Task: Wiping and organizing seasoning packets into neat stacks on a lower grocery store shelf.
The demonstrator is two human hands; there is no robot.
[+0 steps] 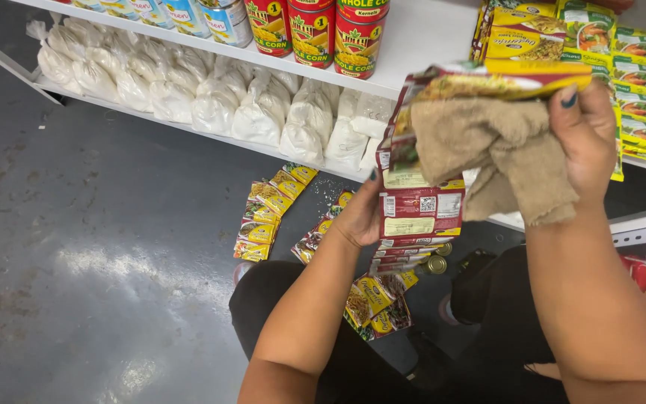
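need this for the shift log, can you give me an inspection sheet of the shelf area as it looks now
surface: grey floor, scuffed, with a glare patch.
job's things: strip of joined sachets held up, hanging down to the lap; tan cloth pressed against its upper part.
clutter: more sachet strips lie on the floor; a small tin beside them.
grippers: left hand grips the strip from behind; right hand holds the cloth and the strip's top.
cables: nothing seen.
surroundings: white shelf with corn cans, tied white bags below, stacked green and yellow packets at right.
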